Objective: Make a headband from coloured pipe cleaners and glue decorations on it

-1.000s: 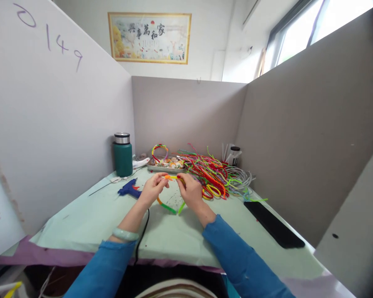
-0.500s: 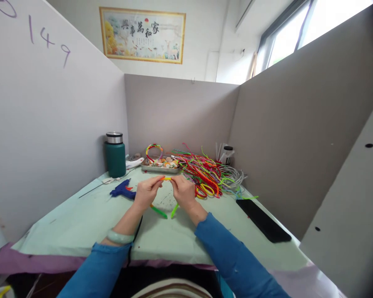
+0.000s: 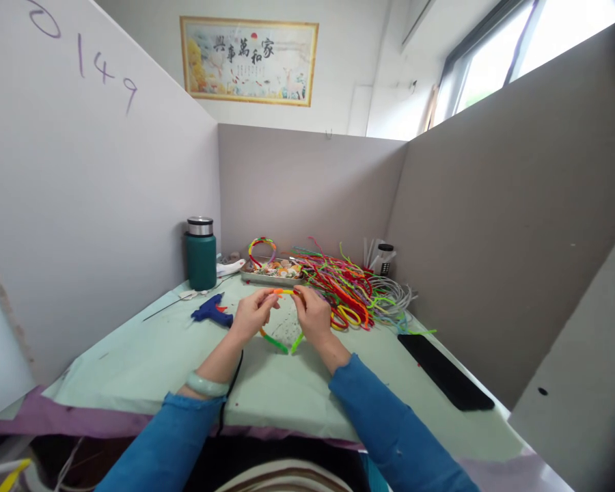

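Between both hands, over the middle of the table, is a headband (image 3: 287,292) wrapped in fuzzy pipe cleaner, orange and yellow along its top. Its two green ends point down toward me, and the fingers hide parts of its sides. My left hand (image 3: 253,313) pinches the orange stretch. On the yellow stretch, my right hand (image 3: 313,316) is closed with thumb and fingertips. A blue glue gun (image 3: 211,311) lies just left of my left hand. Beyond my right hand spreads a heap of colourful pipe cleaners (image 3: 346,283).
A metal tray (image 3: 271,280) of small pieces stands at the back, with a multicoloured wrapped headband (image 3: 249,251) on it. Left of it is a green bottle (image 3: 201,256). A black flat object (image 3: 445,372) lies at right. Grey partitions (image 3: 312,184) enclose the table.
The view has shifted slightly, so everything sits a little further right. Both hands keep hold of the headband, and more of its orange and yellow top shows between them.
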Demonstrator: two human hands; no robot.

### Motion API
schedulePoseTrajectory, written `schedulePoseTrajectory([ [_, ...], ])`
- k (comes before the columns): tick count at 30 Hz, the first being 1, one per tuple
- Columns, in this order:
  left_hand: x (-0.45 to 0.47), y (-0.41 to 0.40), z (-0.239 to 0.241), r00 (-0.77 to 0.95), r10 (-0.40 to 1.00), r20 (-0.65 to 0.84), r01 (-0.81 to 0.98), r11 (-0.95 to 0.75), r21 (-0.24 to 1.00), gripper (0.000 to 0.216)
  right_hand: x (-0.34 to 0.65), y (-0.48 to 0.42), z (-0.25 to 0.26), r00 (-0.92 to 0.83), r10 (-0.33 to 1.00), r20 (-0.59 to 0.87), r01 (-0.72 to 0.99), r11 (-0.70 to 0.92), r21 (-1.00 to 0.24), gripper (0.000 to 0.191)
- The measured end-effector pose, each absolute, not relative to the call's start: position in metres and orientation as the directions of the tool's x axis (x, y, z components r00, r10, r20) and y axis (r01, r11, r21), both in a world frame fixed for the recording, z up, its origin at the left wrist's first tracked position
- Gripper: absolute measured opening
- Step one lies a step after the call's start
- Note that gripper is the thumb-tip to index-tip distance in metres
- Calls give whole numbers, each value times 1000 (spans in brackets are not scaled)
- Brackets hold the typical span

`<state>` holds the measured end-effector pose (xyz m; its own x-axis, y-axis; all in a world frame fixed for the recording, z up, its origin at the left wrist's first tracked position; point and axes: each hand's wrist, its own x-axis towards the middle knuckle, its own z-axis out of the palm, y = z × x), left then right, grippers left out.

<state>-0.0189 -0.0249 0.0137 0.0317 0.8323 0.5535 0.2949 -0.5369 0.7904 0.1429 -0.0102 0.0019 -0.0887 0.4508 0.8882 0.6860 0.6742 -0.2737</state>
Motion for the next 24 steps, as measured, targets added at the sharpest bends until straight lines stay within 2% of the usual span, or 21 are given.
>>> schedulePoseTrajectory([
  [6,-20,-24,14,-23,837,546,248,-524,815,38,143,-14,3,-73,494,866,673,665,-323,34],
  [11,-22,-23,13,-16,801,598,373,-550,747,46,143,-15,4,-135,478,868,677,684,-271,29],
  [18,-22,-20,6,4,691,723,604,-577,549,38,140,-10,0,-171,459,872,732,651,-199,28],
  [24,-22,-16,6,-8,719,695,622,-541,567,33,137,-9,-3,-151,483,862,752,622,-217,27],
])
